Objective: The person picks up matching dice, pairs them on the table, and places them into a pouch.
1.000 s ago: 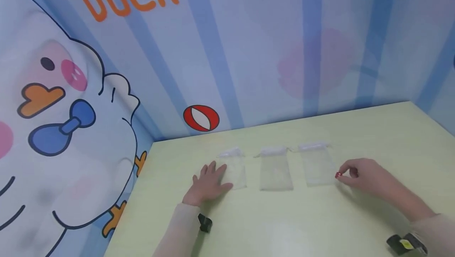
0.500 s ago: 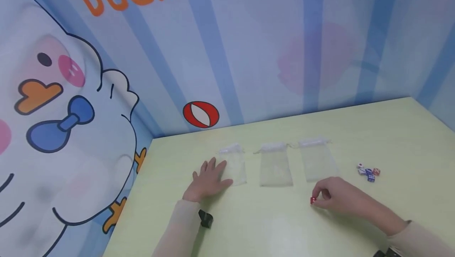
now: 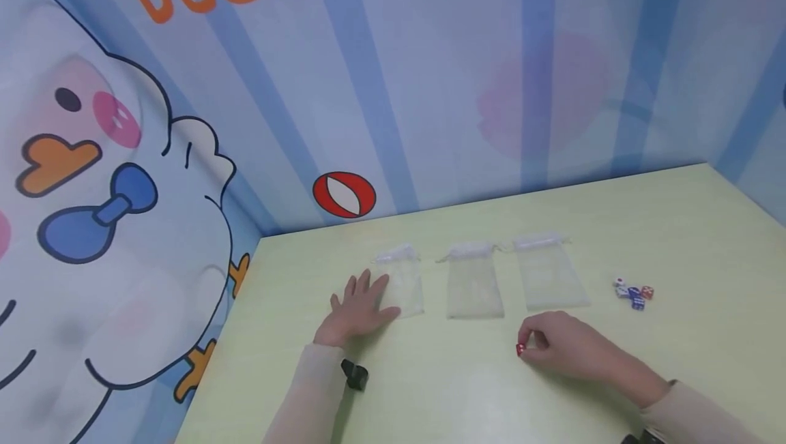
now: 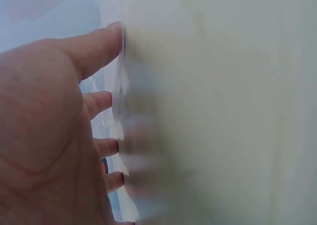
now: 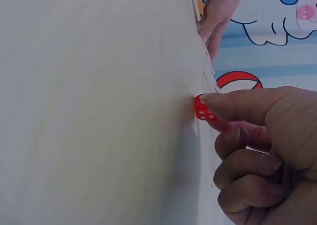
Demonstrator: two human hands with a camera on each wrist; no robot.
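Observation:
Between thumb and index finger my right hand (image 3: 565,347) pinches a red die (image 3: 520,349) with white dots, low at the tabletop in front of the right-hand bag. The right wrist view shows the same die (image 5: 203,107) close up, its other fingers curled back. My left hand (image 3: 355,311) lies with fingers spread, its thumb and fingertips on the edge of the left sheer drawstring bag (image 3: 406,284). A middle sheer bag (image 3: 474,284) and a right sheer bag (image 3: 549,273) lie flat beside it, their drawstring ends toward the wall.
A small cluster of dice (image 3: 635,294), white, blue and red, lies on the right of the pale table (image 3: 430,389). A wall (image 3: 454,89) with printed cartoon figures rises along the table's back edge and left side.
My right hand has carried the red die left and toward the near side, from beside the right bag, uncovering the dice cluster. My left hand has stayed on the left bag.

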